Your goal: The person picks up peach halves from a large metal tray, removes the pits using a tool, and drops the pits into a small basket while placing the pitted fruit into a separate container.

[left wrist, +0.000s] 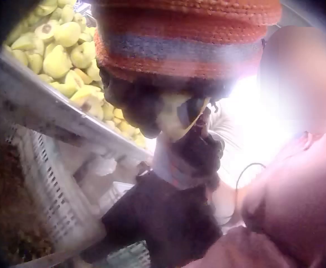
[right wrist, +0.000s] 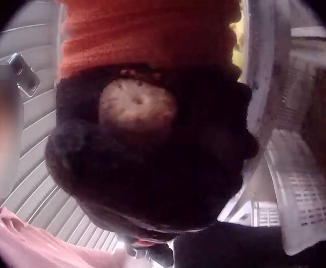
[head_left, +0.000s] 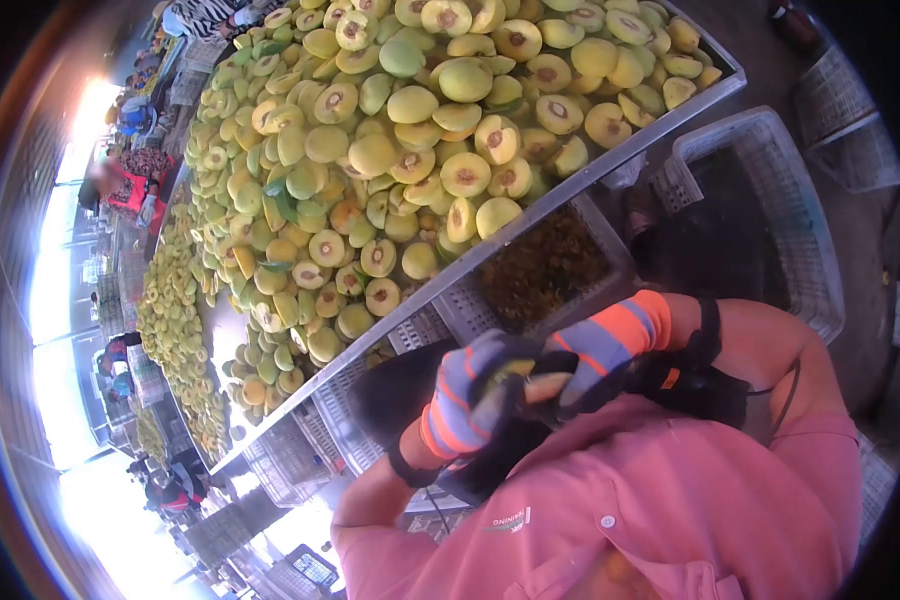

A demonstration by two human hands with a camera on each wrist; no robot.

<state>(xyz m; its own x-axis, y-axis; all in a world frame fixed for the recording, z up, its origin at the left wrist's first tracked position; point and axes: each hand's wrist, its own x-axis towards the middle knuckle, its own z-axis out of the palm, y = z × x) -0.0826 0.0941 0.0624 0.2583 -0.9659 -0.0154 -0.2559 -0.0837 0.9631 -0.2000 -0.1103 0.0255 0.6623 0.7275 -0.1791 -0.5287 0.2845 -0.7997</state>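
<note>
Two gloved hands, left hand [head_left: 465, 395] and right hand [head_left: 595, 355], we are curling both around one yellow fruit [head_left: 530, 385], holding it close before chest, below worktop [head_left: 570, 185] piled with halved fruit; white crates [head_left: 770, 200] standing underneath.

Halved fruits [head_left: 410, 150] lie on the long table [head_left: 570, 185], and crates [head_left: 760, 200] stand below its edge.

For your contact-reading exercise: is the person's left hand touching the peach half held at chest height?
Touching. The left wrist view shows the gloved left hand with dark fingers curled round the pale peach half; the head view shows both gloves closed together on it.
</note>
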